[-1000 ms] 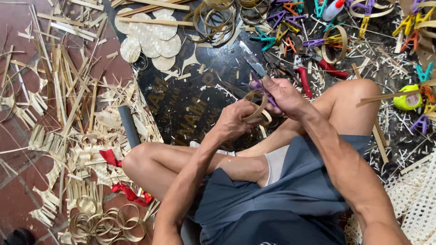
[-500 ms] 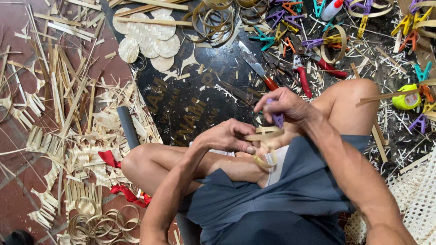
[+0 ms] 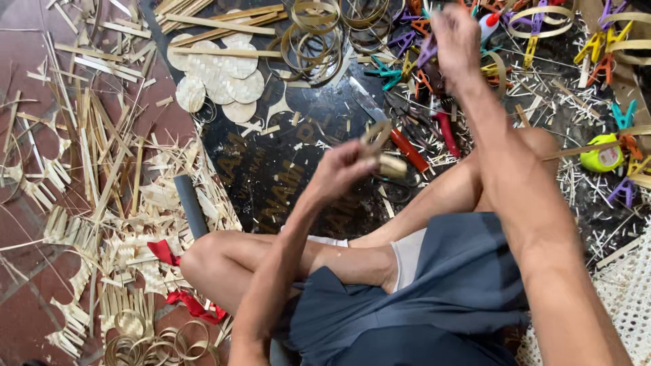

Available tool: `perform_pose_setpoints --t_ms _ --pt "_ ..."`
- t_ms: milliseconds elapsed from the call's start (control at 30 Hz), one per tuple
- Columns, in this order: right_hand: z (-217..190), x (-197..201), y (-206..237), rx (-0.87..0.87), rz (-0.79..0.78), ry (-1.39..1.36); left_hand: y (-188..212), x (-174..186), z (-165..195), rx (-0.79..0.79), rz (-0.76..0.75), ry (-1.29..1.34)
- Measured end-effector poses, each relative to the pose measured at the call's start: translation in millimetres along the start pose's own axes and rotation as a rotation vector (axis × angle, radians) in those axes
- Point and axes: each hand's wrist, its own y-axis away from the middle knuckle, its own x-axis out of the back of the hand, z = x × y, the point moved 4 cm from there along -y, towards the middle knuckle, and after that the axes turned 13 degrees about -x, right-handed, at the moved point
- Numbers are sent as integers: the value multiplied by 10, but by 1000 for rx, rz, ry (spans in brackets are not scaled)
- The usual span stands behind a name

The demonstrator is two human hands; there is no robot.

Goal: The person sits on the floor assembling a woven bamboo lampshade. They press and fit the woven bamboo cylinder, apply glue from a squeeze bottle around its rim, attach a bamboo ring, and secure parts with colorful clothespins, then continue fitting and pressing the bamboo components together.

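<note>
From the head view, the left hand [image 3: 342, 169] was curled closed around a small bamboo strip loop [image 3: 381, 152], held up above the dark mat [image 3: 285, 169] in front of the crossed legs. Its forearm rose from the lap, elbow bent, wrist turned inward. The right hand [image 3: 456, 42] was stretched far forward with the arm nearly straight, fingers pinched shut on a purple clip [image 3: 427, 49] (blurred, so the grip itself is hard to make out) over the heap of coloured clips [image 3: 407, 64]. The two hands were well apart. A red-handled tool [image 3: 408, 150] lay on the mat just beside the loop. Round woven discs [image 3: 224, 78] and bamboo rings [image 3: 319, 34] lay further off, with split bamboo strips [image 3: 102, 156] scattered on the floor to the left.
</note>
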Motion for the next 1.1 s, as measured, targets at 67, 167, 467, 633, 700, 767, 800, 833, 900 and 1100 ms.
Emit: perform_pose_setpoints --t_ms 67,167,467,633,700,767,800,833,900,1100 --pt "-203 95 11 247 61 312 -358 54 55 -51 45 69" --pt "-448 373 457 595 184 554 -1055 126 247 -399 219 -313" --pt "627 2068 2748 332 441 820 -2241 -152 -243 -690 187 -878" --pt "1443 2241 3060 47 493 645 -1870 -147 -355 -656 101 -706" --pt "1513 2235 2983 68 547 498 -1518 -63 -256 -508 36 -611" --pt "1483 2248 2890 47 621 428 -1030 39 -176 -307 111 -611" --pt "1442 2242 2807 24 663 463 -784 71 -76 -375 107 -668" --pt "1325 2233 2713 132 661 602 -537 139 -53 -269 119 -593" --pt "1095 2204 2580 314 636 879 -32 257 -49 -68 151 -549" --pt "265 2659 2066 621 753 834 1021 615 -195 166 373 -342"
